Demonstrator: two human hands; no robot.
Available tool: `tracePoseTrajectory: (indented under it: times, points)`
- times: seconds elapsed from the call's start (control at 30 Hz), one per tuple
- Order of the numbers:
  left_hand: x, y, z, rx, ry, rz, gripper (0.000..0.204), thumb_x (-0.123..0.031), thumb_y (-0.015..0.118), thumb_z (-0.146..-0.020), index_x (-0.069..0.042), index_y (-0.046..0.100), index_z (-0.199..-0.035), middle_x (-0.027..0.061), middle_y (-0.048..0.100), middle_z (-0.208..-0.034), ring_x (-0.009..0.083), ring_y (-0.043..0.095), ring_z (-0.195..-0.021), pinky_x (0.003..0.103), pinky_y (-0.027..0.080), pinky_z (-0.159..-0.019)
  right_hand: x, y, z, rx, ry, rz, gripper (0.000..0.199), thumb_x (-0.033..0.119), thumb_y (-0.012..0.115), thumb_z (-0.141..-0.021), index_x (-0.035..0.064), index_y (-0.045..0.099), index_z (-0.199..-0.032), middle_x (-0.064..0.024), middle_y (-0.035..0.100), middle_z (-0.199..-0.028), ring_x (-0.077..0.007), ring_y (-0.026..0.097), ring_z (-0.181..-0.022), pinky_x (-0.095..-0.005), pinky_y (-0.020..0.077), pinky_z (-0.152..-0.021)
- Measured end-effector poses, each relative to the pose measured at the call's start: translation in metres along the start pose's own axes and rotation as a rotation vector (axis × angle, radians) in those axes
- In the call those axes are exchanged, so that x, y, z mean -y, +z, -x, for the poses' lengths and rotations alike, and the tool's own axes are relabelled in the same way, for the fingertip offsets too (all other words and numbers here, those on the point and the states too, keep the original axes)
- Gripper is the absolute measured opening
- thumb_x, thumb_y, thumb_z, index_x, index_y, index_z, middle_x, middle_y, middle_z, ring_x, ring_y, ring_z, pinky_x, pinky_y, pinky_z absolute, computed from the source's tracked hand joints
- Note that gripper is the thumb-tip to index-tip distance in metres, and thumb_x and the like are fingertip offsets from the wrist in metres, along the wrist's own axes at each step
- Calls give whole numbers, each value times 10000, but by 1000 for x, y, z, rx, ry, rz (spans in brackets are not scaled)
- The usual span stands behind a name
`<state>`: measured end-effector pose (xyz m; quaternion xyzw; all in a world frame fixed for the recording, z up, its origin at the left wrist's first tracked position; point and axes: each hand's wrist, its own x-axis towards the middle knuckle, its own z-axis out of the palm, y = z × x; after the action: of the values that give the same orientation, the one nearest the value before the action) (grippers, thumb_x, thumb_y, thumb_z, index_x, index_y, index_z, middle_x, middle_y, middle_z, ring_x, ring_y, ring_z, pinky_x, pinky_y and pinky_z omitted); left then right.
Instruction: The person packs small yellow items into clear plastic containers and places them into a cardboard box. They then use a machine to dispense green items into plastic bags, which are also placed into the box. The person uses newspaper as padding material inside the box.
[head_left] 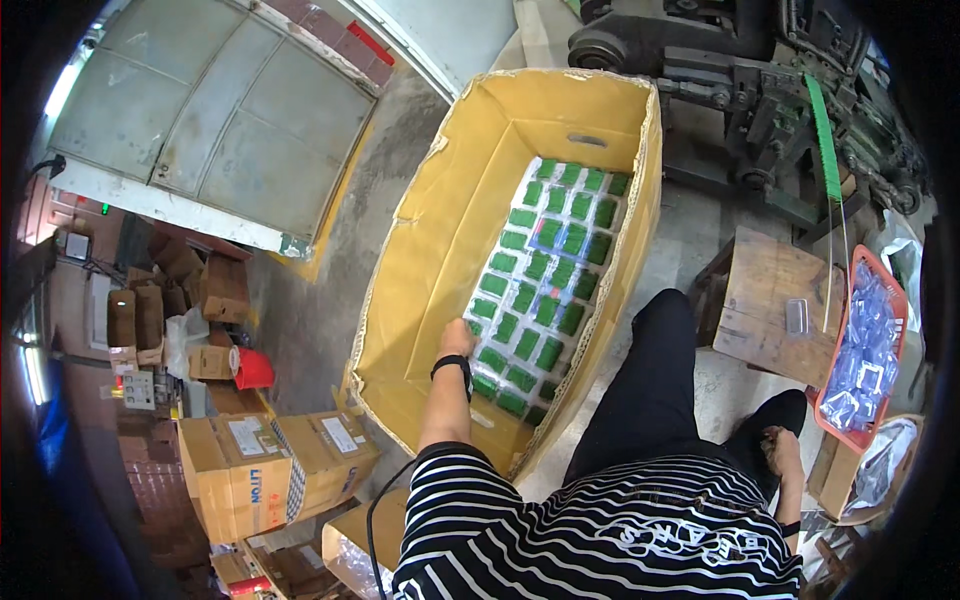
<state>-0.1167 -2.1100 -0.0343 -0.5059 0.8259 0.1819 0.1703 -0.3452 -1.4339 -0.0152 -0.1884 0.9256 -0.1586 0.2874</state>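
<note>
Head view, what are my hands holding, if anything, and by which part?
It cannot be told: the left hand is at the green packs, its fingertips unclear; the right hand, by the dark trousers, shows nothing clearly held.

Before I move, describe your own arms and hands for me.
The left hand is gloveless, with a black band at the wrist and a short black sleeve with thin white stripes above it. A thin black cable runs beside that sleeve. The right hand is gloveless too, with what looks like a dark band farther up.
</note>
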Motion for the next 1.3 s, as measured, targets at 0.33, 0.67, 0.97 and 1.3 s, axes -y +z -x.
tracePoseTrajectory:
  times: [0.33,0.67,0.97,1.3]
  points:
    - [41,-16,-24,109,-24,482,58,45,652,-625,-7,633,-640,130,614,-602,221,580,-528,351,446,-488,16,-8,-5,49,-28,51,250,42,594,-709,4,656,-948,-233,627,-907,-380,611,-867,-426,483,-768]
    - [8,-13,38,351,-207,-207,344,-53,764,-655,16,642,-969,146,671,-947,245,643,-886,400,510,-752,16,-11,8,-26,8,-52,275,3,579,-699,-6,653,-964,-215,651,-879,-353,635,-850,-390,499,-766]
    - [12,-7,41,234,-176,-494,260,-139,523,-856,-105,645,-1084,114,620,-1144,260,596,-1066,379,497,-857,3,0,9,-65,-51,-28,253,-2,570,-708,-12,649,-948,-217,647,-875,-350,639,-830,-382,501,-743]
    - [23,4,29,178,-241,-460,261,-141,505,-863,-98,637,-1085,123,613,-1153,260,591,-1077,373,493,-873,8,-1,3,-36,-67,11,225,3,572,-712,-10,649,-923,-215,629,-864,-374,614,-832,-400,483,-734]
